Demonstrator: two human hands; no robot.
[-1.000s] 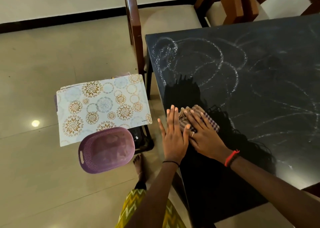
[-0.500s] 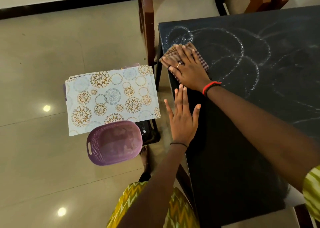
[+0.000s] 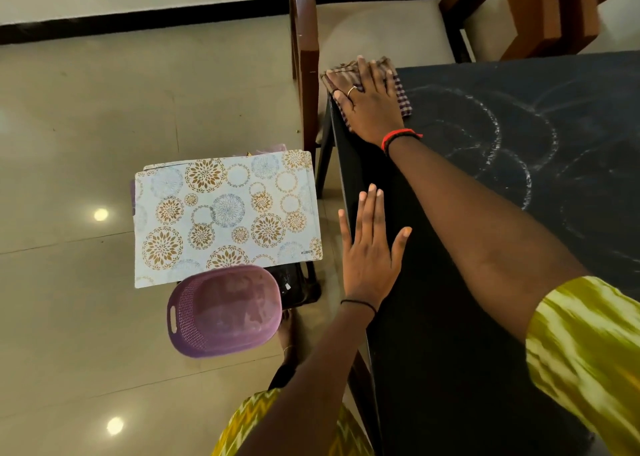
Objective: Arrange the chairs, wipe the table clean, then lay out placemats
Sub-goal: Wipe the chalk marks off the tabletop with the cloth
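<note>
On the streaked black table, the right hand presses a cloth.

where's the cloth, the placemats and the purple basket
cloth [image 3: 403, 98], head view, its checked right edge
placemats [image 3: 225, 213], head view, middle of the top mat
purple basket [image 3: 225, 313], head view, its inside

place: home dining room | evidence: dark dining table; cushioned wooden chairs; tiled floor
</note>
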